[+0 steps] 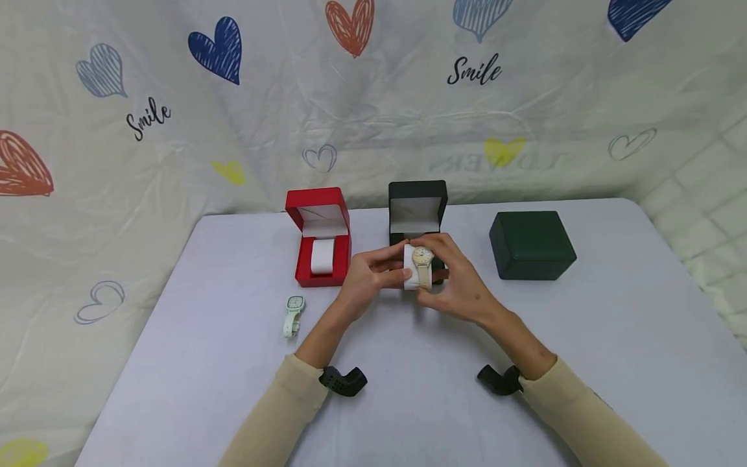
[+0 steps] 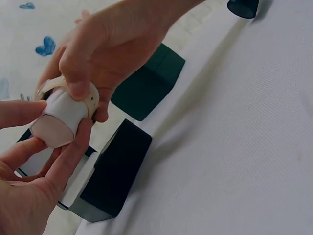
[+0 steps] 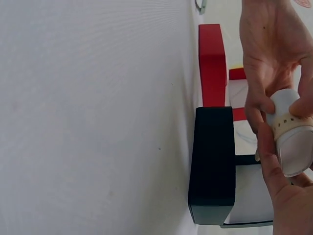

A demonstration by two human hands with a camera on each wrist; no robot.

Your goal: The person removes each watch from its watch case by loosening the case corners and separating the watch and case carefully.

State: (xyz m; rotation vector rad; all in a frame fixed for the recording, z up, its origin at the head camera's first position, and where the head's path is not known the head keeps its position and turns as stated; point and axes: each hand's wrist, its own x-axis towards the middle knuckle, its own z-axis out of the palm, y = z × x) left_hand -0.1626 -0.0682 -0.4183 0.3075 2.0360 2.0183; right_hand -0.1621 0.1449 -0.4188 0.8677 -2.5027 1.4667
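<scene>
Nearest me, a pale watch (image 1: 292, 316) lies on the tabletop (image 1: 420, 408). Beyond it, my left grip (image 1: 366, 277) and right grip (image 1: 458, 280) both pinch a white cushion (image 1: 413, 281) with a cream-strapped watch (image 1: 423, 267) around it, held up off the surface. I judge the cushion light and yielding, the watch smooth-faced and easily scratched, so the cushion's sides suit a hold better than the dial (image 1: 421, 255). Just behind stands an open black box (image 1: 417, 189), between an open red box (image 1: 320, 281) and a closed green box (image 1: 533, 243)
</scene>
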